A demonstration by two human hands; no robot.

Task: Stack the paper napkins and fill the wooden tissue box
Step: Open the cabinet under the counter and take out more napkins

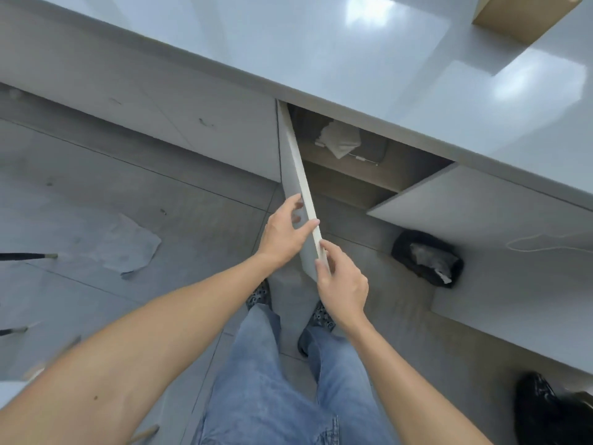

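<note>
Floor, far left: I see grey tiles with a crumpled grey sheet [128,244] lying flat on them, well apart from the cabinet.
Left hand [284,232]: I see it at the outer face of the open cabinet door [296,175], thumb over the door's pale edge and fingers curled against the panel, so it grips the door near its free corner.
Cabinet door: it stands swung out toward me, edge-on, hinged at the left side of the opening under the worktop [321,46].
Right hand [341,277]: I see it just below the left one, fingers wrapped round the same door edge at its lower corner; both hands hold the door and nothing else.
Legs: blue jeans [272,380] and patterned shoes [321,317] stand on the floor directly beneath the door.
Cabinet interior: a wooden shelf [349,184] shows inside, and above it a white crumpled bundle [340,139], possibly paper napkins, though the shadow keeps me from being sure.
Second door [465,200]: open to the right of the opening.
Floor, right: a black bag [426,256] lies near that door.
Worktop, far right: a brown box [519,14] that may be the wooden tissue box stands at the top corner, cut off by the frame.
</note>
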